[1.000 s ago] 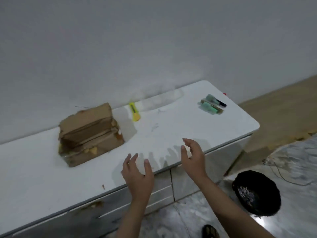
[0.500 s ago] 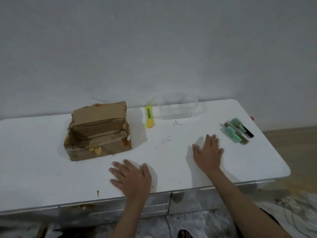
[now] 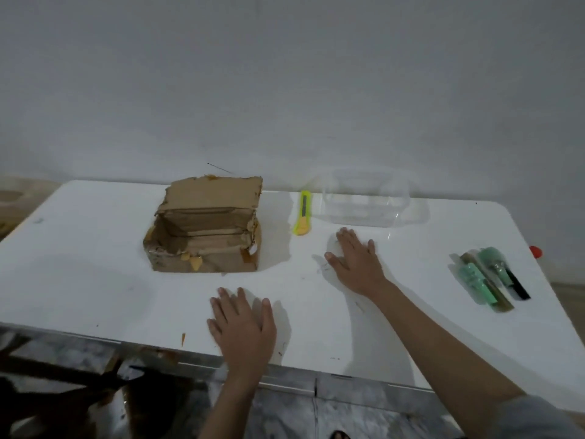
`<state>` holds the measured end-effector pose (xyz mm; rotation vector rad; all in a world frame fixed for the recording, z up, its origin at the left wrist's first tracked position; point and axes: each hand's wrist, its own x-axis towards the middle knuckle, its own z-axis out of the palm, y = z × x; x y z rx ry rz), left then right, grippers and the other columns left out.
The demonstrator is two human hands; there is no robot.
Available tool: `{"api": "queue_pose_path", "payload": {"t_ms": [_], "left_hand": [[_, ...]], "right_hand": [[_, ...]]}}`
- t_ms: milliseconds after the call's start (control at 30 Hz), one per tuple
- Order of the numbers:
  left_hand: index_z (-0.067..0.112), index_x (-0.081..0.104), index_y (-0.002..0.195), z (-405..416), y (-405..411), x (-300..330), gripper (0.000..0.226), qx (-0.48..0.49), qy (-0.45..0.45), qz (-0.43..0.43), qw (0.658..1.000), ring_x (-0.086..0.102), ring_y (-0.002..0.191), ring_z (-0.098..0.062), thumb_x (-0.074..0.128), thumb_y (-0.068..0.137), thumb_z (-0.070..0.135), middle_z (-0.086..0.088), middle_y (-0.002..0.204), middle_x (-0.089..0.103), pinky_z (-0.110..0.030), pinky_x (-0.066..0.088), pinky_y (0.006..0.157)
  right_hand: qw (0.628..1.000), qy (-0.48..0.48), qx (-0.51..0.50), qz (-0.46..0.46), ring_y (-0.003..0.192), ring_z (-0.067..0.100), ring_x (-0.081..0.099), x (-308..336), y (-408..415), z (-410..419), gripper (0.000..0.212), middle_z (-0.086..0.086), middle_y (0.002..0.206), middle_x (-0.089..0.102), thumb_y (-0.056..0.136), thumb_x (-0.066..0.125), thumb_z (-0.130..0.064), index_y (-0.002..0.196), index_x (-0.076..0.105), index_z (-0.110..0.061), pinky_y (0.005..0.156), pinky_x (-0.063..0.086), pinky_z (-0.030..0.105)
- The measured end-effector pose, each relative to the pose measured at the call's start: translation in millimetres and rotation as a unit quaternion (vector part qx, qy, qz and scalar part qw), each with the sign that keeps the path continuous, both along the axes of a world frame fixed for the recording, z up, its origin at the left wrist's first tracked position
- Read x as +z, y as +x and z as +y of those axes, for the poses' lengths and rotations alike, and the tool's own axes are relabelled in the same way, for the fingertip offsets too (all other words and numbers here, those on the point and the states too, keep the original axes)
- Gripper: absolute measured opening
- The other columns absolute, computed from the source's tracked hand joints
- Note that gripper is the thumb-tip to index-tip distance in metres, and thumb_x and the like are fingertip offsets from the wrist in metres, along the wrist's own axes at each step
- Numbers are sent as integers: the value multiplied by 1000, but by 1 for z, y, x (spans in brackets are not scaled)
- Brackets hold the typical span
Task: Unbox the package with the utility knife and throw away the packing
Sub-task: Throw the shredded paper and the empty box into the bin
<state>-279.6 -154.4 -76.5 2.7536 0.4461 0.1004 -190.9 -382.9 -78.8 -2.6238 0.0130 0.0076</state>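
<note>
A torn brown cardboard box (image 3: pixel 205 226) stands open on the white table (image 3: pixel 79 280), its flaps ragged. Just right of it lies a yellow utility knife (image 3: pixel 303 213), lengthwise away from me. My right hand (image 3: pixel 356 264) lies flat on the table, palm down, fingers apart, a little right of and below the knife and not touching it. My left hand (image 3: pixel 242 324) rests flat near the table's front edge, below the box, holding nothing.
A clear plastic packing shell (image 3: pixel 367 201) sits against the grey wall behind my right hand. Green and black marker-like items (image 3: pixel 487 277) lie at the table's right end beside a small red object (image 3: pixel 535 251). Drawer fronts run under the table edge.
The view has swung left and levelled, so the black bin at the lower right has left the frame. Both hands came down flat on the table, and the right hand has slid nearer the knife.
</note>
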Motion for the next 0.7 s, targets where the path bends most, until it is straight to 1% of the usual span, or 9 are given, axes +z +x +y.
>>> {"api": "queue_pose_path", "payload": {"t_ms": [67, 200, 233, 300, 333, 433, 533, 600, 700], "left_hand": [[9, 38, 142, 0, 0, 0, 64, -1, -7, -9, 1000, 14, 145, -34, 37, 93, 50, -17, 156, 21, -53, 13, 115], [12, 39, 142, 0, 0, 2, 72, 4, -25, -21, 999, 13, 146, -32, 25, 87, 56, -15, 157, 21, -51, 11, 116], [12, 39, 142, 1, 0, 2, 73, 5, -25, -24, 999, 12, 146, -31, 24, 87, 57, -14, 157, 21, -51, 11, 116], [12, 39, 142, 2, -1, 1, 72, 6, -27, -29, 999, 13, 146, -32, 24, 87, 57, -15, 156, 22, -51, 12, 115], [12, 39, 142, 2, -1, 1, 72, 6, -29, -27, 999, 13, 146, -32, 24, 88, 57, -15, 156, 22, -52, 12, 115], [13, 38, 143, 2, -4, 0, 67, -1, -27, -18, 999, 13, 146, -33, 28, 91, 54, -16, 156, 21, -51, 12, 115], [14, 34, 145, 3, -3, 2, 61, -6, -48, -2, 999, 7, 147, -30, 34, 95, 49, -14, 158, 14, -49, 8, 117], [16, 32, 146, 7, -3, 5, 59, -14, -82, 3, 996, 3, 147, -28, 33, 96, 47, -12, 159, 11, -46, 5, 117], [16, 40, 142, 24, -4, 10, 54, -51, -112, -6, 992, 9, 147, -27, 32, 97, 44, -11, 158, 17, -42, 11, 118]], "right_hand": [[997, 65, 47, -13, 146, 14, 13, 2, -7, 12, 58, 2, 157, 24, 95, 42, -43, 143, 34, -12, 117, 2, 43], [982, 152, 110, -30, 141, 12, 30, 5, -34, 35, 40, -2, 145, 47, 93, 54, -34, 128, 57, -14, 116, 11, 36], [978, 170, 116, -46, 136, 14, 40, 7, -41, 36, 35, 1, 136, 56, 91, 59, -30, 121, 62, -13, 116, 21, 39], [967, 213, 95, -102, 114, 18, 61, 13, -54, 30, 26, 5, 115, 68, 85, 67, -23, 108, 69, -9, 101, 46, 40], [964, 227, 69, -125, 107, 17, 63, 16, -59, 24, 24, 3, 110, 69, 84, 69, -23, 105, 70, -10, 94, 51, 36], [971, 200, -26, -129, 121, 17, 53, 17, -70, 2, 37, -1, 124, 61, 83, 67, -34, 116, 64, -17, 97, 43, 22], [989, 114, -87, -45, 141, 20, 30, 7, -76, -4, 63, 3, 148, 41, 84, 59, -49, 137, 44, -17, 116, 19, 41], [995, 52, -85, -18, 145, 17, 19, 2, -75, 11, 72, 0, 154, 31, 85, 51, -58, 143, 34, -18, 116, 4, 49], [997, 15, -70, -6, 146, 14, 13, 0, -63, 45, 76, -5, 157, 24, 84, 44, -66, 145, 31, -23, 114, -1, 56]]}}
